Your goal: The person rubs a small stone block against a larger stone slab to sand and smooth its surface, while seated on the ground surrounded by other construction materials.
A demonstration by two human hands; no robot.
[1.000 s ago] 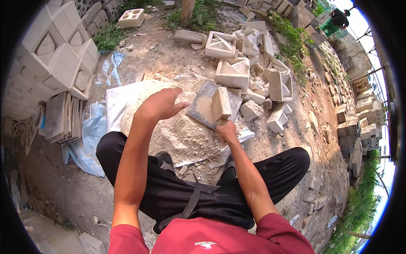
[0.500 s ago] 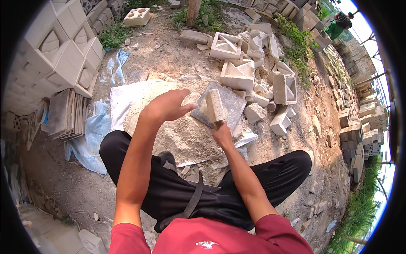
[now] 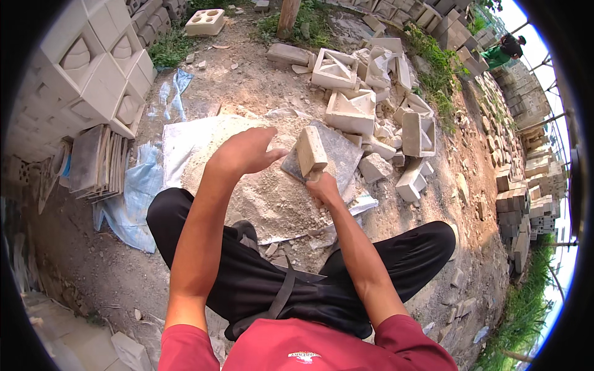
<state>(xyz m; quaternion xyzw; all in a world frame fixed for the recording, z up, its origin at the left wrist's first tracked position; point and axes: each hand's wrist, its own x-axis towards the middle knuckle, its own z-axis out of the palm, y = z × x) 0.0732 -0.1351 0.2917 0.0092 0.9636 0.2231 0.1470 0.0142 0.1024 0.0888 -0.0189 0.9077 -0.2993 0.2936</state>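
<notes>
My right hand [image 3: 323, 189] grips the short handle of a mallet [image 3: 311, 149] with a pale, dusty block-shaped head. The mallet's head is above a flat grey slab [image 3: 342, 147], and from this angle I cannot tell whether they touch. My left hand [image 3: 247, 152] holds nothing. Its fingers stretch to the right with the thumb apart, over a heap of pale crushed rubble [image 3: 263, 201]. That heap lies on a white sheet [image 3: 178, 148], partly under the slab's left side.
Broken cream blocks [image 3: 350, 111] are piled beyond the slab to the right. Patterned blocks [image 3: 99, 80] are stacked at the left, above thin boards [image 3: 102, 162]. A blue torn sheet [image 3: 141, 191] lies on the ground. Far off at the upper right is another person [image 3: 504, 51].
The mallet's head has tilted and shifted slightly in my right hand, now showing its end face more. My left hand keeps nearly the same pose. The whole view has shifted a little.
</notes>
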